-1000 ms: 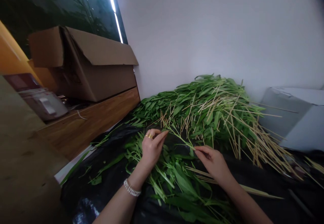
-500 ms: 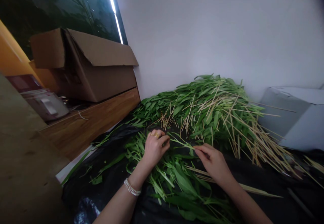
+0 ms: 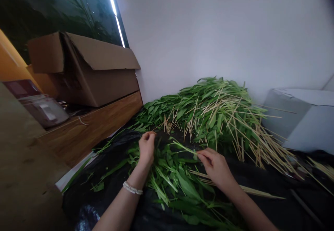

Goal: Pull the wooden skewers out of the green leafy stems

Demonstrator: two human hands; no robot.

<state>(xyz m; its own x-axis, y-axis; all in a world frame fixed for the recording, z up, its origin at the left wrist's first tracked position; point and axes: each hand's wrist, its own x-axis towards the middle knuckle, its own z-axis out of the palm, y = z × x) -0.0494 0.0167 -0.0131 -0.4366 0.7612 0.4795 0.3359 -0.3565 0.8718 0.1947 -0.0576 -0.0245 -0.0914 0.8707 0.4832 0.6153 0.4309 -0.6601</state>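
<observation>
Nearest, loose leaves lie on the black sheet. Just past them, the right hand pinches one end of a green stem, which runs leftward from its fingertips. The left hand, left of the stem's tip, has its fingers curled together; I cannot tell whether they hold anything. Beyond is the leaf heap.

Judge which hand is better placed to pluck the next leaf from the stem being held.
Left, most likely. The right hand pinches the stem at its near end; the left hand, fingers curled with nothing visible in them, sits near the stem's free tip.
</observation>
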